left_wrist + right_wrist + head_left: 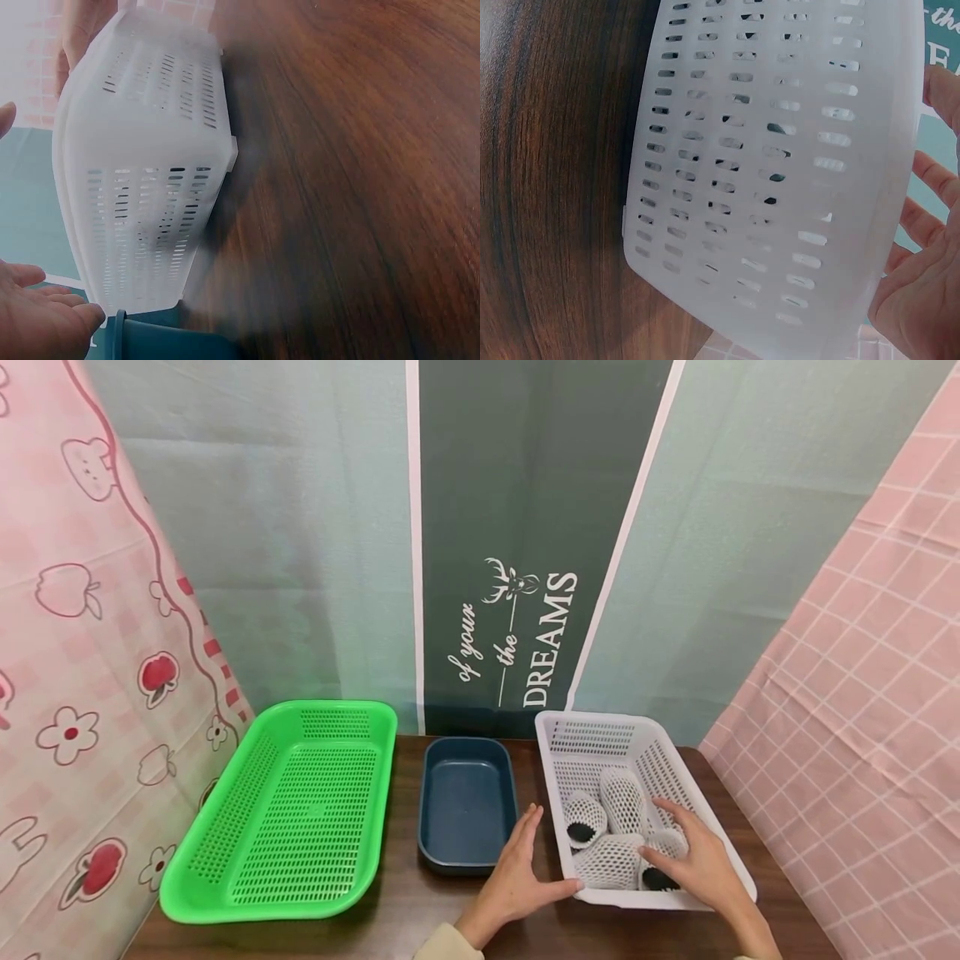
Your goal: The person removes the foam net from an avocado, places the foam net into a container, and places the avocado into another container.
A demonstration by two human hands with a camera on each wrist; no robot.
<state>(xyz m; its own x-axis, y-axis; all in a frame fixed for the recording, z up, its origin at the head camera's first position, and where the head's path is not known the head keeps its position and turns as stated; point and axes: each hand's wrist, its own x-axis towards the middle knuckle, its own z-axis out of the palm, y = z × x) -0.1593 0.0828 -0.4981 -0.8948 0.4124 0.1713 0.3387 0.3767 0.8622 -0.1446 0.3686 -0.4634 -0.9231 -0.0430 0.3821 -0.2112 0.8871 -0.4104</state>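
Several items wrapped in white foam netting (622, 797) lie in a white perforated basket (558, 802) on the right; two of them show something black at one end. My right hand (697, 860) hovers over the basket's near right part, fingers spread above a netted item (667, 843). Just left of the basket is my left hand (517, 877), its fingers extended and its thumb by the basket's near left corner. Whether that thumb touches the rim, I cannot tell. Both wrist views show the basket's outer wall (142, 217) with a hand beside it, holding nothing.
A dark blue tray (465, 810) stands in the middle, close to my left hand. To the left is a larger green perforated basket (315, 810). All stand on a dark wooden table (397, 910). Hanging cloths enclose the back and sides.
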